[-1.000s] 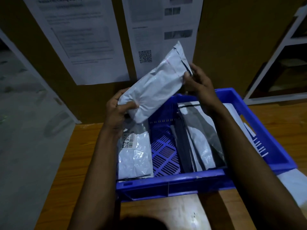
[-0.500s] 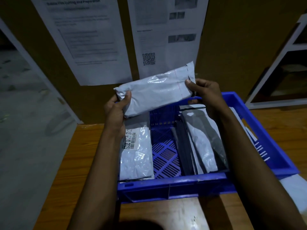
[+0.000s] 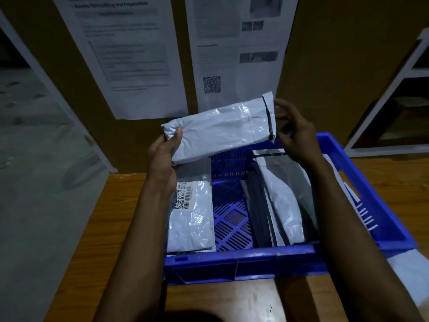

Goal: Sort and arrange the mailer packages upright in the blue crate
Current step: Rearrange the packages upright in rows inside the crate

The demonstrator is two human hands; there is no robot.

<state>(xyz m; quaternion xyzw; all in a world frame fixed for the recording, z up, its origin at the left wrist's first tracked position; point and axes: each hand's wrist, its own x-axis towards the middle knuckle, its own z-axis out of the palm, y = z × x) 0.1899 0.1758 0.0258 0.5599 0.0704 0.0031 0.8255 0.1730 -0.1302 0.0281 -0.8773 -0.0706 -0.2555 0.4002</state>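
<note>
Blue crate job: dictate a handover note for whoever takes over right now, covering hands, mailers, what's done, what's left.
Left hand: grips the left end of the held mailer, level above the blue crate.
Right hand: at its flap end; grip unclear.
In the crate: labelled mailer against the left side, grey-and-white batch leaning on the right, bare floor between.
Outside: white package on the wooden table by the crate's near right corner.
Done: several mailers are in.
Left: probably stand the held mailer in the gap, then straighten the leaning ones.
</note>
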